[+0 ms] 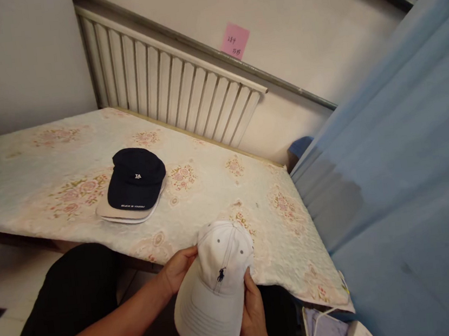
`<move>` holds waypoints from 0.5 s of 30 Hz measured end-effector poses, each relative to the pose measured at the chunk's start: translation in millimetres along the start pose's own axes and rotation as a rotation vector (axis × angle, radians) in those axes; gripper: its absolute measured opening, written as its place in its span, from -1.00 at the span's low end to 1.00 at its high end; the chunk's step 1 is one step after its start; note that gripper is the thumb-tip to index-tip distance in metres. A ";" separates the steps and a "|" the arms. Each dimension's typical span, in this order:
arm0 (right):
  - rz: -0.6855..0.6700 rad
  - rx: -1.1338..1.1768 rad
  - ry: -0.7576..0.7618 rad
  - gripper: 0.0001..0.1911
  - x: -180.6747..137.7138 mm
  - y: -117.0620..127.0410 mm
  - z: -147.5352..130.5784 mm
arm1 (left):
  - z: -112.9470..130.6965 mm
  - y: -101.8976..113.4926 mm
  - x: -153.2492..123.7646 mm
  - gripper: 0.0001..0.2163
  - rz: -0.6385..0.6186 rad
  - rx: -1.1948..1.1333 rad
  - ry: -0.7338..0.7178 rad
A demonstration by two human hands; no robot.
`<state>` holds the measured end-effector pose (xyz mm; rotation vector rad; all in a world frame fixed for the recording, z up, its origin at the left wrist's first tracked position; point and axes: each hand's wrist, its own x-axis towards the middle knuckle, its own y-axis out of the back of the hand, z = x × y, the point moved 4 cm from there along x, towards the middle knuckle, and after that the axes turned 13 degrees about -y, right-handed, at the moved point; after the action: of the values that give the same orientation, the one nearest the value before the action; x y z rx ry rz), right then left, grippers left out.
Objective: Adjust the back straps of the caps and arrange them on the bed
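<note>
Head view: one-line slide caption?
Left hand and right hand hold a white cap; stacked caps lie on floral cloth.

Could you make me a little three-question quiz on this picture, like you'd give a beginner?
1. What do the left hand and right hand hold between them?
2. True or false: the navy cap lies directly on the floral cover, with no other cap beneath it.
3. Which colour is the note on the wall above the radiator: (a) green, (b) pink, (c) black?

Key: 1. A white baseball cap. 2. False; paler brims show beneath it. 3. b.
</note>
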<state>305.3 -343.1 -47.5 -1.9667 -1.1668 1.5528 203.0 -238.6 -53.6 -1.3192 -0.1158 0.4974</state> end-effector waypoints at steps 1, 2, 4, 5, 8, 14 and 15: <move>-0.001 -0.001 0.003 -0.70 -0.3 -0.3 0.0 | 0.0 0.0 -0.2 -0.60 -0.004 -0.004 0.001; -0.001 -0.001 0.006 -0.71 -0.5 -0.3 0.1 | 0.0 0.1 -0.4 -0.59 -0.009 -0.008 0.000; 0.002 0.001 0.014 -0.70 -0.6 0.7 0.0 | -0.1 0.8 -0.6 -0.59 -0.015 -0.008 0.000; 0.004 0.002 0.014 -0.69 -0.4 1.5 0.1 | -0.1 1.3 -0.7 -0.59 -0.014 -0.005 0.001; -0.003 0.013 0.000 -0.69 0.5 3.7 1.0 | -0.3 2.4 -0.9 -0.59 0.004 0.005 -0.001; -0.015 0.024 -0.012 -0.67 1.4 3.4 1.5 | 0.0 -1.1 -2.0 -0.60 0.044 0.023 -0.014; -0.015 0.024 -0.019 -0.67 1.4 2.9 1.8 | 0.0 -2.3 -2.5 -0.60 0.044 0.023 -0.011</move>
<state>304.7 -344.0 -51.0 -1.9279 -1.1627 1.5738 201.5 -240.0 -50.9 -1.2992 -0.0895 0.5421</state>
